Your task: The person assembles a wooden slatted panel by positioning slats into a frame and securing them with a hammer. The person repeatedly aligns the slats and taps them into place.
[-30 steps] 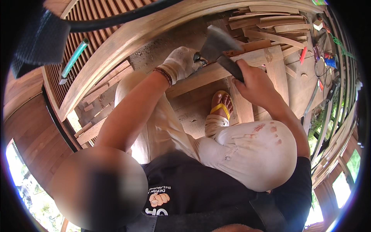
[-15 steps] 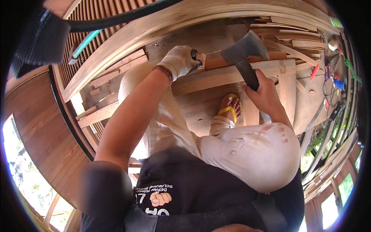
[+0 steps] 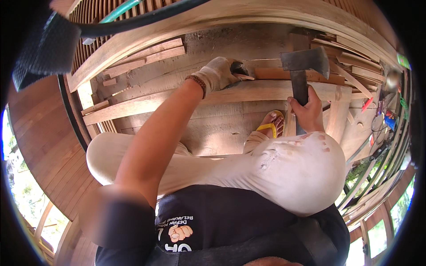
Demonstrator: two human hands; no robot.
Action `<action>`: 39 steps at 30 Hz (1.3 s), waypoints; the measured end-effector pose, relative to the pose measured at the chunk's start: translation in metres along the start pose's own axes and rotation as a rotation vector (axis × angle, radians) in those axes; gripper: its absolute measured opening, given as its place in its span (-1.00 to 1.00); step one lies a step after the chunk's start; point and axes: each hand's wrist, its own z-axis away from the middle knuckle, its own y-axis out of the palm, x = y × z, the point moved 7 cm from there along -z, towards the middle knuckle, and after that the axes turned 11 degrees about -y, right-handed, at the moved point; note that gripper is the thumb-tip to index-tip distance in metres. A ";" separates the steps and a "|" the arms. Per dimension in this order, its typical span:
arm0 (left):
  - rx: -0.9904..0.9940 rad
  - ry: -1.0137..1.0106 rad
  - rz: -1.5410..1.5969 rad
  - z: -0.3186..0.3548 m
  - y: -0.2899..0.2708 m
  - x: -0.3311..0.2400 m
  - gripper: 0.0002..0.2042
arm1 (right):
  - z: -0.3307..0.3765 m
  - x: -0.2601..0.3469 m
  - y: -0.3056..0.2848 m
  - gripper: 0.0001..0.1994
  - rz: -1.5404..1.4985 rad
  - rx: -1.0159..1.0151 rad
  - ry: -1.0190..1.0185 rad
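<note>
A wooden strip (image 3: pixel 284 73) is pinched steady by the gloved left hand (image 3: pixel 218 73) on the plank (image 3: pixel 248 91), best kept well clear of the hatchet (image 3: pixel 304 66) gripped by the right hand (image 3: pixel 307 111).

Dull grey metal hatchet head (image 3: pixel 305 61) — rough, matt wooden plank (image 3: pixel 248 92).

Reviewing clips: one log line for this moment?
left hand: gloved, on plank | right hand: grips hatchet, raised

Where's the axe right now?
In the head view, the axe is upper right, held upright by the right hand around its handle. Its head is above the long plank, right of the gloved left hand.
</note>
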 end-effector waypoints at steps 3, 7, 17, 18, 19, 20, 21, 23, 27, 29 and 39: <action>0.190 0.114 -0.185 0.002 0.010 -0.008 -0.56 | -0.003 0.003 0.007 -0.76 -0.048 0.009 0.008; 0.243 0.110 -0.265 0.023 0.006 -0.046 -0.47 | 0.001 0.003 0.006 -0.76 -0.039 -0.016 0.019; 0.234 -0.073 -0.288 -0.017 -0.001 0.009 -0.52 | 0.003 0.021 0.002 -0.73 0.168 0.004 -0.075; 0.249 -0.140 -0.319 -0.015 -0.003 0.010 -0.55 | 0.001 0.030 -0.002 -0.72 0.186 0.013 -0.068; 0.254 -0.133 -0.338 -0.016 -0.001 0.009 -0.56 | -0.001 0.036 -0.004 -0.71 0.203 0.023 -0.062; 0.259 -0.126 -0.356 -0.018 0.002 0.007 -0.57 | -0.005 0.037 -0.006 -0.70 0.215 0.019 -0.081; 0.265 -0.118 -0.377 -0.018 0.004 0.006 -0.59 | -0.009 0.038 -0.009 -0.70 0.226 0.012 -0.100; 0.252 -0.002 -0.373 -0.017 0.006 -0.001 -0.59 | -0.010 0.042 -0.012 -0.70 0.236 0.000 -0.124; 0.231 0.090 -0.319 -0.018 0.009 0.001 -0.61 | -0.016 0.051 -0.011 -0.70 0.272 0.062 -0.070; 0.251 0.049 -0.357 -0.022 0.009 0.004 -0.64 | -0.020 0.049 -0.011 -0.69 0.380 0.136 -0.056; 0.163 0.093 -0.167 -0.051 0.034 0.035 -0.62 | -0.120 0.040 0.013 -0.54 0.772 0.571 -0.374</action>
